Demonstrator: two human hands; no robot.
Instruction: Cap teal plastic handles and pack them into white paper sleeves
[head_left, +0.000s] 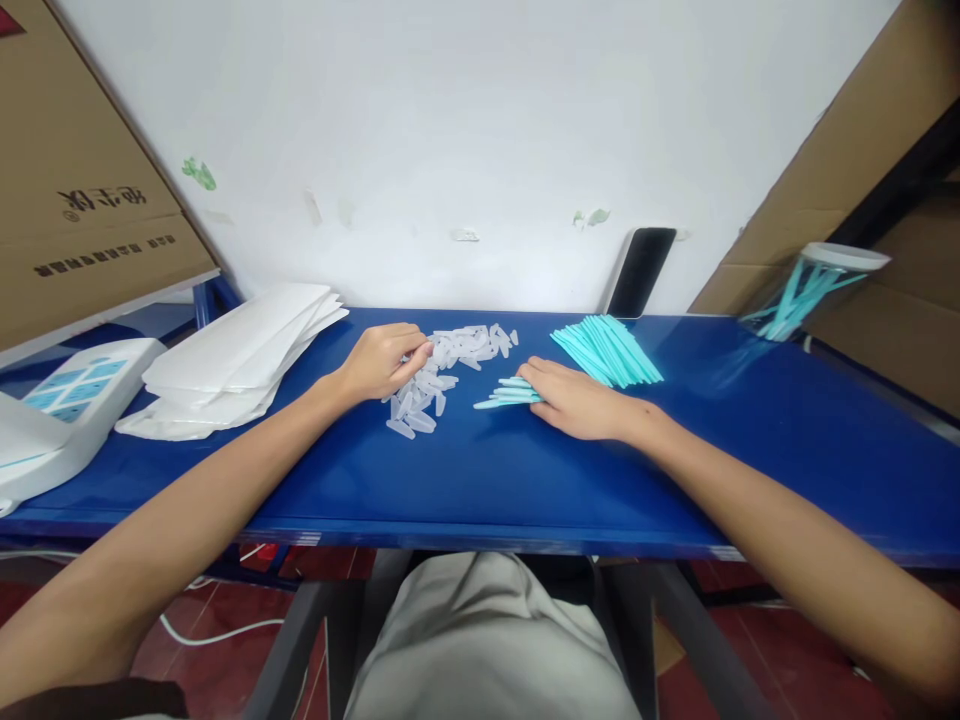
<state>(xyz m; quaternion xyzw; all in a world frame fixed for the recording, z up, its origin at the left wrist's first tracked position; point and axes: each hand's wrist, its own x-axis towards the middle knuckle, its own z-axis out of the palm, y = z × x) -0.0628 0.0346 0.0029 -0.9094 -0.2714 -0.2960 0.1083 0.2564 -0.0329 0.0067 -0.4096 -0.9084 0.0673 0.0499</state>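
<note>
My left hand [384,362] rests on the blue table [525,480] with its fingers curled into a pile of small clear plastic caps [442,375], pinching at one. My right hand [574,398] lies on the table to the right of the pile, closed around a small bundle of teal sticks [506,395] whose tips point left. A larger heap of loose teal sticks [607,350] lies just behind my right hand.
A stack of white flat bags [240,360] lies at the left, beside a white machine [67,410]. A dark phone [640,272] leans on the wall. A clear jar of teal sticks [806,290] lies at the right. Cardboard boxes [82,180] flank both sides.
</note>
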